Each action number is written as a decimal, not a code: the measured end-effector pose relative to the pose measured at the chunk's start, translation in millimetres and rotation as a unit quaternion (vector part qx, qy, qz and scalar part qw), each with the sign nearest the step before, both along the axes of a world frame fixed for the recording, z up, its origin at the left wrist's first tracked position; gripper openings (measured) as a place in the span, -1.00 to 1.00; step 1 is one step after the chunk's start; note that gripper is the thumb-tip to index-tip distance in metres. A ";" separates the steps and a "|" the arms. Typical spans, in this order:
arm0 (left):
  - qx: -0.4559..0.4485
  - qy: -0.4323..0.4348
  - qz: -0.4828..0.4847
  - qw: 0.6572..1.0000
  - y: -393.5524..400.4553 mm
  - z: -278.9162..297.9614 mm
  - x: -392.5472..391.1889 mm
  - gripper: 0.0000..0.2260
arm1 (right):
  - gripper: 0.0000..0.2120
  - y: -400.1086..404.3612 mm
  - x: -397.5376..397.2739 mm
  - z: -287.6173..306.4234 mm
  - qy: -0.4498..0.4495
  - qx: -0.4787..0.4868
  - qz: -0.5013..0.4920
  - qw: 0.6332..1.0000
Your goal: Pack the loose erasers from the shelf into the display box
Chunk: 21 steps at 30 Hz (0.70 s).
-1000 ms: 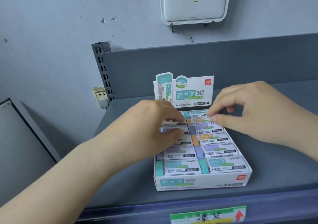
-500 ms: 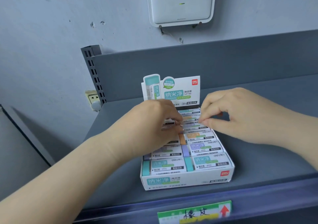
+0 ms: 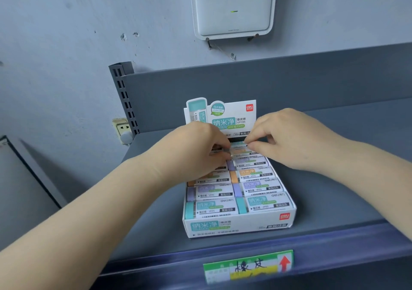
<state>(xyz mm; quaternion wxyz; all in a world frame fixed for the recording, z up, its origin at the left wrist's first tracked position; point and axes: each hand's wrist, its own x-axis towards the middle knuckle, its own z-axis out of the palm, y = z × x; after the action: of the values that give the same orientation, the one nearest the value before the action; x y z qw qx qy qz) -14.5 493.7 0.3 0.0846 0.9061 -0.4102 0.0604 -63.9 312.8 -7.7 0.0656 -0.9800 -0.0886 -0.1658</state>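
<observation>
Left hand [image 3: 196, 153] and right hand [image 3: 287, 140] both pinch one eraser [image 3: 237, 148] between them, over display box [image 3: 240, 225] back row

Both hands, the left [image 3: 198, 153] and the right [image 3: 287, 140], are covering the display box's [image 3: 239, 226] back rows; the blurred shelf label [image 3: 248, 266] is staying unreadable.

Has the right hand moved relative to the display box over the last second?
Yes. The right hand has shifted toward the back of the display box, now pinching at the rearmost row just under the upright header card.
</observation>
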 end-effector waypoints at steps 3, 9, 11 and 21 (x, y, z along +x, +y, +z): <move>-0.039 -0.007 -0.001 0.999 20.7 0.4 -13.5 -0.75 | -0.79 -3.5 -15.2 -0.7 -0.007 0.038 0.027 0.999; -0.073 -0.016 -0.005 0.997 41.9 -15.1 -27.8 -0.74 | -0.60 4.3 -33.7 -7.9 0.027 0.000 0.029 0.999; -0.083 -0.022 -0.007 0.996 42.1 -17.3 -27.9 -0.64 | -0.61 5.8 -33.8 -8.6 0.034 0.000 0.026 0.999; -0.154 -0.011 -0.062 0.986 55.0 -26.1 -32.8 -0.74 | -0.70 12.3 -49.6 -14.0 -0.007 0.084 0.049 0.995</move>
<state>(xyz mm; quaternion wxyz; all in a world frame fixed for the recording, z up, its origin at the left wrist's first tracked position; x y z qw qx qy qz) -47.3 548.7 -25.8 0.2216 0.8545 -0.4522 0.1277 -113.4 325.2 -21.7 0.1554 -0.9642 -0.1231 -0.1759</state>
